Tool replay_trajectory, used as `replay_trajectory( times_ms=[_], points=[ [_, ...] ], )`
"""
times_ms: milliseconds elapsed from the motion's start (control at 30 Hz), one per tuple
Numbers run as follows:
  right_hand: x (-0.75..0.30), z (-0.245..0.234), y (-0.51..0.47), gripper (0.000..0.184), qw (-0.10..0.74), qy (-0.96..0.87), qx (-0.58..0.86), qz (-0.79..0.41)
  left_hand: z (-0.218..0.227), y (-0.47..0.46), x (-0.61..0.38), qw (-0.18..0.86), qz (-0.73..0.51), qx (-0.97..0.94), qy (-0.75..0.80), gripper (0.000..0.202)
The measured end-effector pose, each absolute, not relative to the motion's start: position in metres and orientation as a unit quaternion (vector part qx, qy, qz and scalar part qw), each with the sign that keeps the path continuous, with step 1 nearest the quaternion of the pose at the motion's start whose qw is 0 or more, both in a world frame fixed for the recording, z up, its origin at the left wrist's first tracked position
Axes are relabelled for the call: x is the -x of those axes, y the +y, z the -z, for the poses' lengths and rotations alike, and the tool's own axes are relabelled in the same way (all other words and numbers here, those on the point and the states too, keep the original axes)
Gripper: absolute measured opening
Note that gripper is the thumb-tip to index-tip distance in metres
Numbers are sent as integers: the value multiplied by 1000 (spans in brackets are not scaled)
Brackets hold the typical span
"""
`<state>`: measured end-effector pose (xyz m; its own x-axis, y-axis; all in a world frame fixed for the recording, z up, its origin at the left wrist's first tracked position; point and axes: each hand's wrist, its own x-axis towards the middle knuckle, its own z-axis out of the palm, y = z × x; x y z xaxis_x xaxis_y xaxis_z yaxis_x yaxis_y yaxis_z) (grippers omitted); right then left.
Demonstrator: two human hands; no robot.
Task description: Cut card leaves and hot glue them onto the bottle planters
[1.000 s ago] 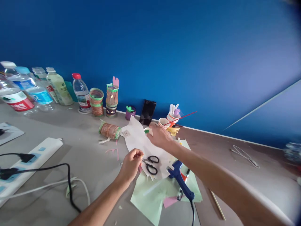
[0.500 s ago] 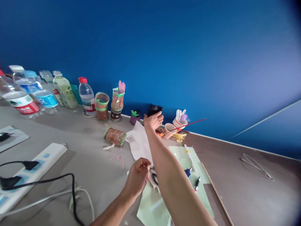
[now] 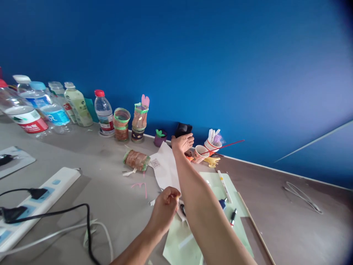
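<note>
My right hand (image 3: 183,142) is stretched far forward, fingers extended and slightly bent, just in front of a black phone-like object (image 3: 183,129) leaning by the wall. Whether the fingertips touch it I cannot tell. Under that forearm lie a white paper sheet (image 3: 166,167) with a printed code and a pale green sheet (image 3: 176,248). My left hand (image 3: 165,206) is closed in a pinch over the sheets' near edge; what sits between its fingers is too small to make out. Beside it, a dark loop (image 3: 182,209) shows partly, like a scissors handle.
Paper cups (image 3: 200,154) with a red stick (image 3: 226,146) stand right of my right hand. A yellow clip (image 3: 211,162), a white marker (image 3: 224,186) and a pen (image 3: 233,217) lie nearby. Left are decorated jars (image 3: 121,125), bottles (image 3: 104,114), a power strip (image 3: 41,198) and cables (image 3: 88,221).
My right hand's fingers have lowered and come closer together in front of the black object. My left hand keeps its pinch. The whole view has shifted slightly.
</note>
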<state>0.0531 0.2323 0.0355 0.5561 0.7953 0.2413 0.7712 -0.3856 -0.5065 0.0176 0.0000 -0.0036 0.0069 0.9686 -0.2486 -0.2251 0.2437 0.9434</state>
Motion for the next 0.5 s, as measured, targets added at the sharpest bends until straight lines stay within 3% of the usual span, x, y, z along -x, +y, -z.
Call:
replay_trajectory(
  times_ms=[500],
  points=[
    [-59, -30, 235, 36, 290, -485, 825, -18, 8, -1, -18, 600, -493, -380, 503, 7]
  ],
)
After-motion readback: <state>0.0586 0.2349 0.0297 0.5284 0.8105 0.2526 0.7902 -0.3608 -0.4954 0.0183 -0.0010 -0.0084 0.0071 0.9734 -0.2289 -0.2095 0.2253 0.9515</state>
